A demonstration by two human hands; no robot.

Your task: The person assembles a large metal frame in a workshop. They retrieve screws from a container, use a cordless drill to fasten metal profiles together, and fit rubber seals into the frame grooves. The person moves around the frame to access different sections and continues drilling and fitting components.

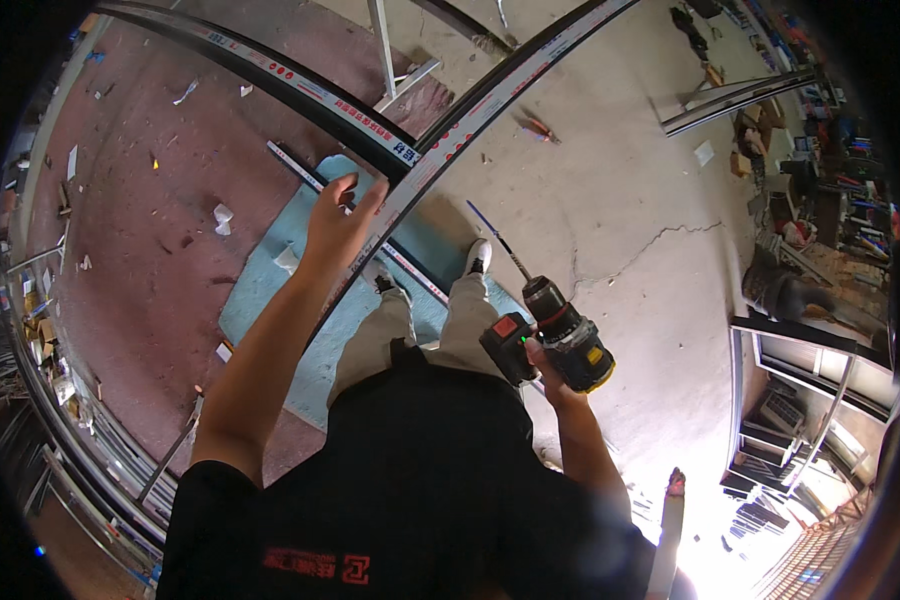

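My right hand is wrapped around the grip of a black cordless drill with a yellow mark and a battery pack. A long thin bit points up and left from its chuck, bluish toward the tip. My left hand is raised beside the corner where two dark metal profiles meet, its fingers bent and apart with nothing visible between them. One profile runs from the upper left and butts against a long diagonal profile. Both carry printed protective film. Whether my left fingertips touch the metal is unclear.
A light blue mat lies under my feet, with another filmed strip above it. Pliers with orange handles lie on the cracked concrete floor. Metal frames stand at the right, and long profiles are stacked at the left.
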